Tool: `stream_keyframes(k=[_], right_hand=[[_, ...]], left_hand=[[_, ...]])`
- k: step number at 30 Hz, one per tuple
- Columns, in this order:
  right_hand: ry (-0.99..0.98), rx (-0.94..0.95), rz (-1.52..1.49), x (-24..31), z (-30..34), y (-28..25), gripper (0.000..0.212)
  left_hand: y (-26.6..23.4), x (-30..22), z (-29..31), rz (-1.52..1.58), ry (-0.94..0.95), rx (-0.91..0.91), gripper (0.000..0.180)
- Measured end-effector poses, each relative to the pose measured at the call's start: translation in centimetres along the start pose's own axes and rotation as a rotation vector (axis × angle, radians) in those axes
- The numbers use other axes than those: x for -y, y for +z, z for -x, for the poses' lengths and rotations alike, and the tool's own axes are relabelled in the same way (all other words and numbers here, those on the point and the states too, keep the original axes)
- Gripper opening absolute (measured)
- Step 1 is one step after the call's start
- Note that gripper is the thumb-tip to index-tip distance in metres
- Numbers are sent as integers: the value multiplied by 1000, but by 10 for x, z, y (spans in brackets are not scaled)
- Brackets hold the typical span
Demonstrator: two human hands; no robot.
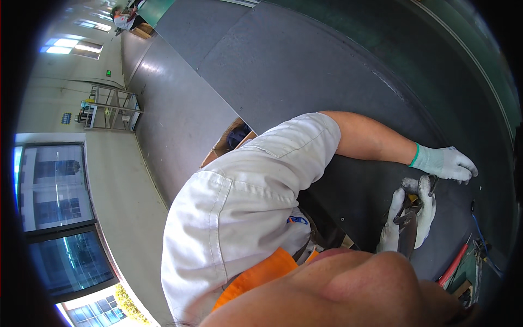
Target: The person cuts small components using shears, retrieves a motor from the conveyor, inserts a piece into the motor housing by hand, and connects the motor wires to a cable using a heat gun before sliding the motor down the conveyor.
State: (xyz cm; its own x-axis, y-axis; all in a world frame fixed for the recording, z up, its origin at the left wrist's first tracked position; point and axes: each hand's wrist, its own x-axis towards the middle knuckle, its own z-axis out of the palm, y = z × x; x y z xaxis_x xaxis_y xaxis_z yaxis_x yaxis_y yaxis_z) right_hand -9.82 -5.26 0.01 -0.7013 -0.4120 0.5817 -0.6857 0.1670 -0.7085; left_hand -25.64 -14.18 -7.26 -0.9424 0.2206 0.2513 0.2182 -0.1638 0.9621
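My left hand (448,163), in a pale glove with a green cuff, reaches out over the dark table. Its fingers are bent a little and apart, and I see nothing held in them. Closer to me, my right hand (426,217), also in a whitish glove, is closed around a dark, long tool (407,231) with a bit of yellow near the fingers. A thin dark loop shows at its fingertips. The exact kind of tool cannot be made out. A tiny white bit (480,188) lies on the table near my left fingertips.
A red-handled tool (455,265) and a blue cable (481,231) lie at the table's right. An open cardboard box (219,148) with dark cloth stands beside the dark table (272,65). Farther off are a metal rack (113,109) and a seated person (125,20).
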Motion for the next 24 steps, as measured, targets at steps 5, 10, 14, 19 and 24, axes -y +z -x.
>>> stream_keyframes(k=[5, 10, 14, 19, 24], right_hand=[[-42, 11, 0, -4, -3, 2, 40], [74, 14, -81, -2, 0, 1, 41], [49, 24, -61, -4, 0, -2, 43], [-52, 32, -13, -7, 0, -1, 41], [-31, -3, -67, -9, 0, 0, 40]], left_hand=[[1, 5, -2, -7, 23, -13, 45], [-1, 11, -5, -143, 93, -4, 45], [2, 7, -3, -11, -5, -16, 44], [1, 13, -5, -40, 59, -34, 44], [-1, 4, 0, -52, 4, -5, 46]])
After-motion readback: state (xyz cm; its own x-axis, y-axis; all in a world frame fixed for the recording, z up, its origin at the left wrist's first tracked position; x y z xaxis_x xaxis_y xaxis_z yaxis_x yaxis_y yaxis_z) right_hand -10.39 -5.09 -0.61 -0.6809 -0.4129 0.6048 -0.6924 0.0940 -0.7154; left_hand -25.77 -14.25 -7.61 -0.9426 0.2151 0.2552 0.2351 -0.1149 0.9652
